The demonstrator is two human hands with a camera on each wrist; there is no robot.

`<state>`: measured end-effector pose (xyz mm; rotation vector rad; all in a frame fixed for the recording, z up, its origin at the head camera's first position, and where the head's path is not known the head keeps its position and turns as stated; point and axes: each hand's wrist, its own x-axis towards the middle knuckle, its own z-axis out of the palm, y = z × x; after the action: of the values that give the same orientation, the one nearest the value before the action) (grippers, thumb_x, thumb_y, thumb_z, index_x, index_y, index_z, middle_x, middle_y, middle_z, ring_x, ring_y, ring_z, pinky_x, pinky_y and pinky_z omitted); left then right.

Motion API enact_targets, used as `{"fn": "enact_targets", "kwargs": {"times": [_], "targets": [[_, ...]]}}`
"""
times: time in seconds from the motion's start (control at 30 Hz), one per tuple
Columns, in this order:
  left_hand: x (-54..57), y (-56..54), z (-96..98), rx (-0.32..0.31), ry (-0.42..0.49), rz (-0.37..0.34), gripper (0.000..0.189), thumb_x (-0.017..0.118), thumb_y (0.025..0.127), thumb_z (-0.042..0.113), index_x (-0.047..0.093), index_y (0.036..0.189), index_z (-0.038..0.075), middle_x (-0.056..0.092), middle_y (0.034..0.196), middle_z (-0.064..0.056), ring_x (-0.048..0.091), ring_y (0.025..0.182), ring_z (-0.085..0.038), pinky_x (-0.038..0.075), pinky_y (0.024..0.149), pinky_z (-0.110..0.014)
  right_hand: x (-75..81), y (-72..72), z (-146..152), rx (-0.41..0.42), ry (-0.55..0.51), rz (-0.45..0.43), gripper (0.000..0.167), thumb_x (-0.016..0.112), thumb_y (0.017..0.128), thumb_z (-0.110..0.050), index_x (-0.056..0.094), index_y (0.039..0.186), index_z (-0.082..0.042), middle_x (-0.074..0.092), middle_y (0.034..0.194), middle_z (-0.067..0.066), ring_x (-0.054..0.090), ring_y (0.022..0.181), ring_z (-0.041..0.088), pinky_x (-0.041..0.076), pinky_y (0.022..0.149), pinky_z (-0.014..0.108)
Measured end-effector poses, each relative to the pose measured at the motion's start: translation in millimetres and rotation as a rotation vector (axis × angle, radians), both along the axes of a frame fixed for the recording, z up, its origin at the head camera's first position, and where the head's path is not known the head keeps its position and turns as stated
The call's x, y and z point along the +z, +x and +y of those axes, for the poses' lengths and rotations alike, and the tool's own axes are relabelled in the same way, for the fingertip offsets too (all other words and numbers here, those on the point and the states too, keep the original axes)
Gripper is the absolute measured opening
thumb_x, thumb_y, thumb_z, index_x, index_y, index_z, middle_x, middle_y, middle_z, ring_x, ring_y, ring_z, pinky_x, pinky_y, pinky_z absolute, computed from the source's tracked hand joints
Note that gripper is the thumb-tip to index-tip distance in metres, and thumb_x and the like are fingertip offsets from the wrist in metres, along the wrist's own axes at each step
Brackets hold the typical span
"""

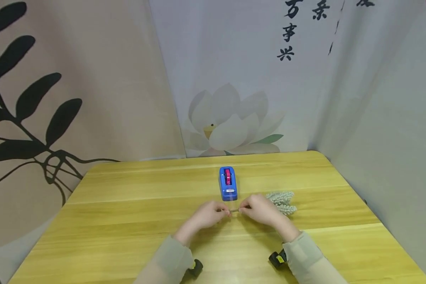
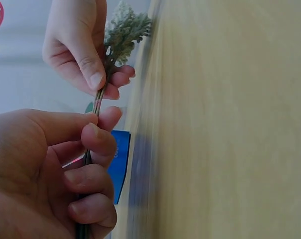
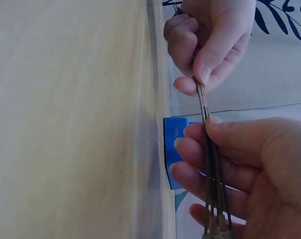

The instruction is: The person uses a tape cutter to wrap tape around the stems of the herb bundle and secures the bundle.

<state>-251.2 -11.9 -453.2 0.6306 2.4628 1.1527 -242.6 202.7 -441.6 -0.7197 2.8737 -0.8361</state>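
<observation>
Both the left hand (image 1: pixel 210 214) and the right hand (image 1: pixel 260 210) pinch the stems (image 3: pixel 214 169) of a grey-green flower bundle (image 1: pixel 283 197) on the near side of the blue tape dispenser (image 1: pixel 228 184), the gathering seemingly done and a pinkish patch (image 3: pixel 204 100) showing between the grips, though whether securing remains is unclear.

Head view: I log bright, even light, apparently from above; soft shadows on the desk (image 1: pixel 127 221) beneath left hand (image 1: pixel 207 215) and right hand (image 1: pixel 260 209). Wrist views: dimmer, cooler; desk grain beside each hand hazy, smeared, one dull bluish reflection.
</observation>
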Motion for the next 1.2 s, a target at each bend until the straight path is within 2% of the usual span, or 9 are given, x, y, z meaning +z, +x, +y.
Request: {"fn": "enact_targets", "kwargs": {"times": [0.13, 0.3, 0.43, 0.67, 0.9, 1.07, 1.2], "targets": [[-0.7, -0.2, -0.6, 0.003, 0.001, -0.015, 0.021, 0.055, 0.099, 0.021, 0.073, 0.092, 0.012, 0.058, 0.065, -0.003, 0.043, 0.05, -0.01, 0.034, 0.045, -0.025, -0.6, 0.3, -1.1, -0.008, 0.011, 0.032, 0.008, 0.069, 0.089, -0.011, 0.077, 0.088, -0.008, 0.072, 0.086, 0.0, 0.062, 0.072, 0.009, 0.053, 0.072, 0.034], [-0.5, -0.4, -0.4, -0.004, -0.006, -0.022, 0.029, 0.051, 0.1, 0.021, 0.071, 0.082, 0.011, 0.056, 0.061, -0.002, 0.037, 0.046, -0.009, 0.029, 0.043, -0.023, -0.5, 0.9, -0.3, -0.035, 0.006, 0.011, 0.008, 0.07, 0.088, -0.011, 0.077, 0.088, -0.009, 0.072, 0.085, 0.001, 0.061, 0.072, 0.008, 0.053, 0.071, 0.034], [1.0, -0.8, -0.7, -0.02, -0.019, 0.003, 0.031, 0.05, 0.1, 0.019, 0.069, 0.077, 0.01, 0.053, 0.059, 0.0, 0.035, 0.046, -0.009, 0.028, 0.043, -0.023, 1.5, 1.5, -0.5, -0.053, -0.003, -0.005, 0.007, 0.07, 0.088, -0.012, 0.077, 0.089, -0.009, 0.072, 0.086, 0.0, 0.059, 0.07, 0.007, 0.053, 0.07, 0.032], [1.0, -3.1, -2.2, -0.021, -0.01, 0.009, 0.028, 0.055, 0.099, 0.021, 0.07, 0.08, 0.01, 0.055, 0.062, 0.0, 0.041, 0.05, -0.009, 0.033, 0.046, -0.023, 4.7, 0.4, -2.9, -0.045, -0.003, -0.036, 0.014, 0.063, 0.094, -0.014, 0.076, 0.092, -0.008, 0.068, 0.08, -0.003, 0.051, 0.06, 0.007, 0.047, 0.061, 0.027], [3.1, -4.2, -2.8, 0.005, -0.001, 0.01, 0.024, 0.059, 0.097, 0.022, 0.073, 0.081, 0.01, 0.053, 0.06, 0.001, 0.043, 0.05, -0.01, 0.035, 0.047, -0.025, 6.5, -5.3, -4.3, 0.0, 0.008, -0.042, 0.014, 0.065, 0.092, -0.012, 0.075, 0.084, -0.008, 0.065, 0.071, -0.004, 0.044, 0.053, 0.007, 0.041, 0.055, 0.026], [2.5, -4.2, -2.6, 0.023, 0.012, 0.025, 0.023, 0.062, 0.096, 0.021, 0.073, 0.08, 0.01, 0.048, 0.057, 0.004, 0.041, 0.05, -0.01, 0.034, 0.047, -0.025, 7.5, -7.0, -3.1, -0.005, 0.0, -0.057, 0.011, 0.067, 0.091, -0.011, 0.075, 0.084, -0.008, 0.068, 0.079, -0.002, 0.048, 0.058, 0.009, 0.045, 0.058, 0.028], [3.1, -3.2, -3.0, 0.035, 0.025, 0.029, 0.022, 0.063, 0.095, 0.02, 0.073, 0.079, 0.009, 0.051, 0.058, 0.002, 0.042, 0.05, -0.01, 0.035, 0.047, -0.025, 7.8, -6.5, -4.4, -0.024, 0.009, -0.037, 0.009, 0.068, 0.09, -0.011, 0.075, 0.084, -0.009, 0.07, 0.082, -0.002, 0.052, 0.063, 0.009, 0.048, 0.063, 0.03]]}}
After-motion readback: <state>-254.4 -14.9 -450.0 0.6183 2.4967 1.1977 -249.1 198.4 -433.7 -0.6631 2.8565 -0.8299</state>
